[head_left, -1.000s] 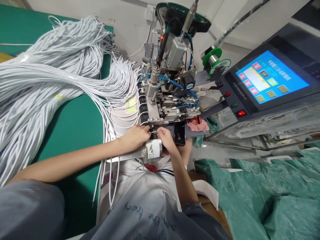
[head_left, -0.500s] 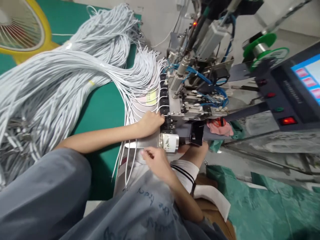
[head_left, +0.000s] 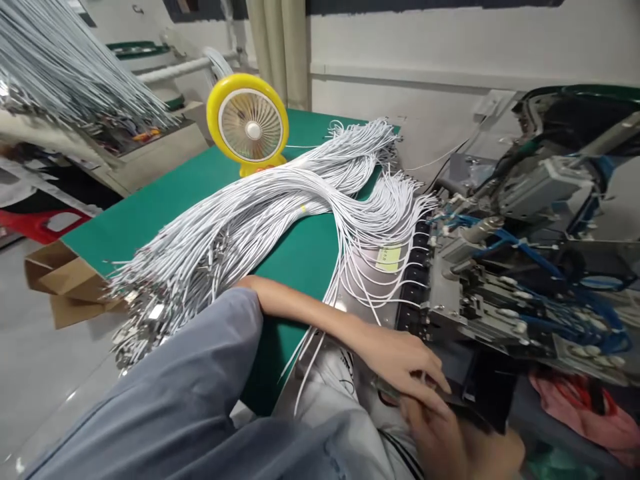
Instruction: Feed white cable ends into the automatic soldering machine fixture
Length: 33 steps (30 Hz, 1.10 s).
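Beside the right hand (head_left: 431, 430), left hand (head_left: 400, 360) has arrived.

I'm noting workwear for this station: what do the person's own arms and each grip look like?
The left sleeve is loose, grey-blue, ending around the elbow; the left forearm is bare. The left grip shows no glove. The right grip looks ungloved too, though blurred; its sleeve cannot be made out.

The bare left hand (head_left: 403, 357) is leaving the row of black blocks (head_left: 415, 275) and nearing the bare right hand (head_left: 434, 430).
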### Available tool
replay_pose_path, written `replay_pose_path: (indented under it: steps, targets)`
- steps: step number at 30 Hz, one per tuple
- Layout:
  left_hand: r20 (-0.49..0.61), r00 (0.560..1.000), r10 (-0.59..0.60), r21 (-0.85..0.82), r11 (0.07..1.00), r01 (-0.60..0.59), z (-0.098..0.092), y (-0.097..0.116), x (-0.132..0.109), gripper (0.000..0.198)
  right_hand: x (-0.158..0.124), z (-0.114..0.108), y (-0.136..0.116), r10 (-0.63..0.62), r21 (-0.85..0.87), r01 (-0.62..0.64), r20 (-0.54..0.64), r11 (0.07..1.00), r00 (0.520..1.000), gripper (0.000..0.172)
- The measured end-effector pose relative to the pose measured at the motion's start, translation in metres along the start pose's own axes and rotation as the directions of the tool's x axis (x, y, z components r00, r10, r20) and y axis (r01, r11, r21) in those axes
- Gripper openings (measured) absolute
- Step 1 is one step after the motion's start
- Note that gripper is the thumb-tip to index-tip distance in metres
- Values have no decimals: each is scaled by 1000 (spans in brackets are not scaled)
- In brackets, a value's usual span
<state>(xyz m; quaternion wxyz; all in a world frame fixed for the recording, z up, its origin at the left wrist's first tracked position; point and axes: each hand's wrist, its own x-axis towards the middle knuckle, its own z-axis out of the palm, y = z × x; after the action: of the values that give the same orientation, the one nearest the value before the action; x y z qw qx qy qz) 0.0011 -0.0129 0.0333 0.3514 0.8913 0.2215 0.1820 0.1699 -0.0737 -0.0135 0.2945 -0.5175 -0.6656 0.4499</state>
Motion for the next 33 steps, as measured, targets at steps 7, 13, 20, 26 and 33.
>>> replay_pose_path:
  steps: [7,13,20,26,33]
  targets:
    - [-174,984,-32,-145,989,6,8,9,-6,35,-16,-40,-24,124,129,-97,-221,987,967,17]
    - [-337,940,55,-6,998,-61,19,-2,-11,30,-19,-37,-31,144,403,97,-528,910,837,15]
    - [-588,799,128,73,992,-105,27,-8,-13,21,-19,-12,-36,251,732,188,-445,655,860,22]
    - [-499,852,159,192,979,-70,30,-14,-17,27,-18,0,-34,228,645,214,-531,734,816,20]
    - [-378,904,200,217,968,-124,29,-12,-20,31,-18,-2,-36,205,486,180,-636,855,744,15]
